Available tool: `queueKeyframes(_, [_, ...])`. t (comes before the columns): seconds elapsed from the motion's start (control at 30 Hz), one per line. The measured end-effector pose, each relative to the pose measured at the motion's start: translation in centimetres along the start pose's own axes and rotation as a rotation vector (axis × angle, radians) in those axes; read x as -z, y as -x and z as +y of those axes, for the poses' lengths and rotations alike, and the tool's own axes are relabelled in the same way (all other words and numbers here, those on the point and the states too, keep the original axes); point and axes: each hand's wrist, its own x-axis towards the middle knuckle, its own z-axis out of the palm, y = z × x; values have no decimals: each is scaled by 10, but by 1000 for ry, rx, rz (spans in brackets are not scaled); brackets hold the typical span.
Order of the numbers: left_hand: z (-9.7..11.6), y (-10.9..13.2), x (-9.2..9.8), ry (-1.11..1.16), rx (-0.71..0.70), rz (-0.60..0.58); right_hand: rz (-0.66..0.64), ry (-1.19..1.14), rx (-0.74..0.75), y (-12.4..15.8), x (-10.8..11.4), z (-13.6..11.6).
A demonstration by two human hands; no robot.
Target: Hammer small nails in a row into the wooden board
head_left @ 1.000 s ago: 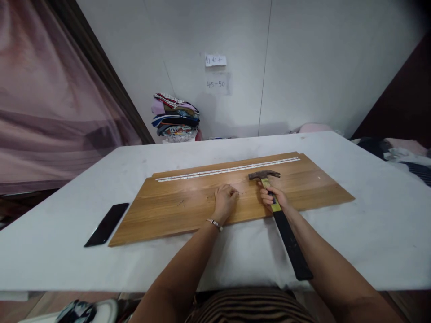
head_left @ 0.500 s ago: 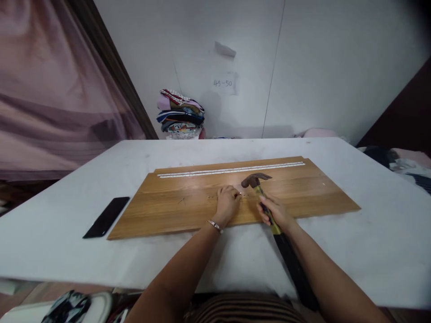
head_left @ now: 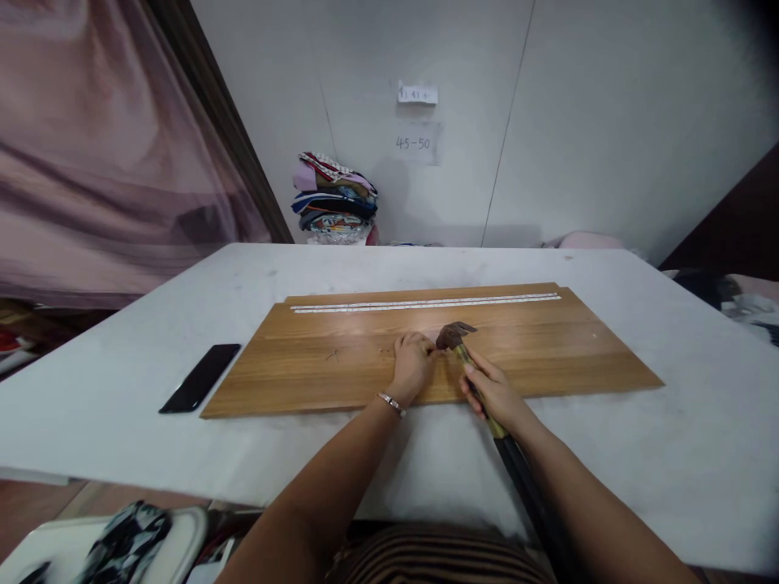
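Board (head_left: 548, 349) open rightward; hammer (head_left: 513, 464) (slanting) blocks middle.

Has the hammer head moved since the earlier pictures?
Yes. Against the wooden board, the hammer head has shifted left, nearer the left hand.

Dim, diffuse light, faint shadows on the wall (head_left: 584, 122)

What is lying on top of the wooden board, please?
The wooden board bears two white strips and some thin dark pieces. The left hand covers part of it; what lies underneath cannot be seen.
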Motion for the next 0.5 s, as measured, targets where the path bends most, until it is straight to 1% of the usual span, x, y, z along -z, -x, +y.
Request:
queueKeyframes(0.27, [1,0,-1,-2,6,6,73,24,36,2,2,-3])
queueKeyframes(0.5, [1,0,-1,30,12,19,28,64,15,0,0,1])
